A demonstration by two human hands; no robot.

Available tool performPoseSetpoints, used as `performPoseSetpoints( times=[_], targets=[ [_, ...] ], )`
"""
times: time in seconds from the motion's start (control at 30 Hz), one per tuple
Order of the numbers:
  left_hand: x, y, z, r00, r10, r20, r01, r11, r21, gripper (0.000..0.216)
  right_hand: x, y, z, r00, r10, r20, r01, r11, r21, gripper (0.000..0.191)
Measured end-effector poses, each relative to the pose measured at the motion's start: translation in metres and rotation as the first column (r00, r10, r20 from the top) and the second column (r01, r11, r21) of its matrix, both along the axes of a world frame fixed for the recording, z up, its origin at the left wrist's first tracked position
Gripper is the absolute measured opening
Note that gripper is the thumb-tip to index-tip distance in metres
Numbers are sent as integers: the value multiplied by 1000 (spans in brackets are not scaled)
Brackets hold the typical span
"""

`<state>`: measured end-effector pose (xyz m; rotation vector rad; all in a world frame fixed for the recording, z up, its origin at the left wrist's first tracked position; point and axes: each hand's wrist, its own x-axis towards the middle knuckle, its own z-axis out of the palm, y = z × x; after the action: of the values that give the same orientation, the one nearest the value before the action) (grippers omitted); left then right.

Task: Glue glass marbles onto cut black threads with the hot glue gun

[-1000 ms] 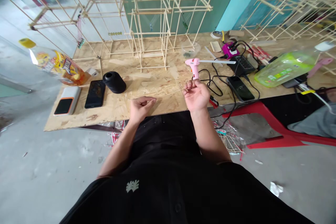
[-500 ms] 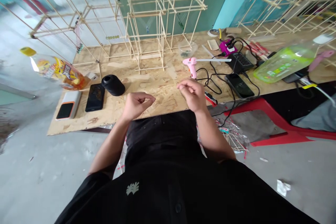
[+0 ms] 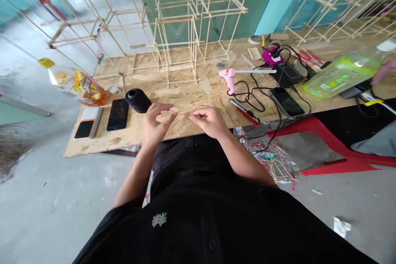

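Observation:
My left hand (image 3: 157,122) is over the front of the board with thumb and fingers apart, open, beside a black spool of thread (image 3: 138,100). Facing it, my right hand (image 3: 209,121) is closed in a pinch. A thin thread (image 3: 183,114), faint against the wood, runs from the right fingertips toward the left hand. Whether it touches the left fingers I cannot make out. To the right of my right hand lie a red utility knife (image 3: 246,111) and a pink glue gun (image 3: 228,79) with a clear glue stick in it.
Stick frames (image 3: 177,45) stand along the back of the wooden board (image 3: 102,144). On the left are a drink bottle (image 3: 82,86), a phone (image 3: 118,114) and a power bank (image 3: 88,123). Rightward lie cables, another phone (image 3: 287,101), a green bottle (image 3: 340,74) and a red stool (image 3: 318,140).
My right hand has moved left, close to my left hand, uncovering the utility knife. The left hand's thumb and fingers have spread apart. The view has shifted slightly.

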<state>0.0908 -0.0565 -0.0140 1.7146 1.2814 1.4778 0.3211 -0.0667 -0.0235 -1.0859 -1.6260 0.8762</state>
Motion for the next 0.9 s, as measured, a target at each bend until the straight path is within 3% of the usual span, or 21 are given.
performPoseSetpoints(
  times=[0.07,0.1,0.2,0.27,0.33,0.47,0.57,0.9],
  targets=[
    [-5,-14,-12,983,168,80,-168,986,-7,11,2,-2,1,999,3,-46,-4,999,-33,19],
    [-5,-23,-20,971,194,141,-183,979,-92,14,3,-3,2,998,8,-65,-11,999,-51,19],
    [3,-49,-40,921,106,376,51,921,-386,25,2,-8,3,993,21,-115,-34,994,-108,22],
    [16,-60,-47,893,59,447,160,885,-437,34,1,-13,4,991,38,-132,-55,990,-133,23],
    [31,-64,-48,847,20,530,257,859,-443,42,0,-19,6,990,53,-130,-72,987,-142,22],
    [52,-58,-43,648,-23,761,472,797,-378,40,0,-31,10,990,94,-110,-110,982,-156,22],
    [57,-53,-43,572,-15,820,514,785,-344,39,1,-36,9,984,131,-117,-150,973,-173,26],
    [55,-50,-44,575,44,817,458,810,-366,37,-1,-33,4,959,222,-174,-261,934,-245,34]
  ],
)
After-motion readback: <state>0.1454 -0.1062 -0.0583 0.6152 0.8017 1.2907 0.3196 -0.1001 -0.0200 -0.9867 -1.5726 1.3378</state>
